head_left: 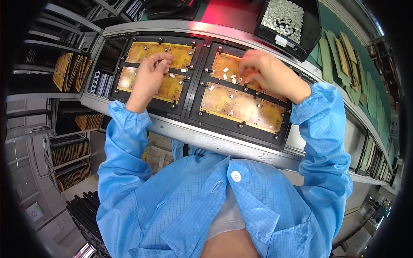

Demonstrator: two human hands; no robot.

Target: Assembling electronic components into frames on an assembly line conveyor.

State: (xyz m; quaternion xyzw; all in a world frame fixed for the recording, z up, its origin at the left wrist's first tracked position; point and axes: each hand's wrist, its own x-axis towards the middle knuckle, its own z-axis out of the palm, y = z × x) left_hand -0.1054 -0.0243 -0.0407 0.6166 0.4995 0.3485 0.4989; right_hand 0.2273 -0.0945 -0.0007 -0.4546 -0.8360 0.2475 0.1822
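Observation:
My left hand (150, 76) is over the left black tray (186, 103), its thumb and fingertips pinched together; what they hold, if anything, is too small to make out. Beneath it lie yellow-orange circuit boards (167, 89), with a small white connector (172, 75) near the fingers. On the right, my right hand (269, 71) is curled above the upper board (221, 60), thumb and forefinger apart. Several loose white connectors (233, 79) lie on that board beside its fingertips. Another white connector (211, 87) rests on the lower right board (245, 107).
Black pegs edge the boards in both trays. Behind the metal rail, a black bin (312, 32) holds many white connectors (282, 19). Green and tan strips (344, 60) lie at the far right. Racks with boards (71, 73) stand at left, and a metal edge (206, 141) runs before me.

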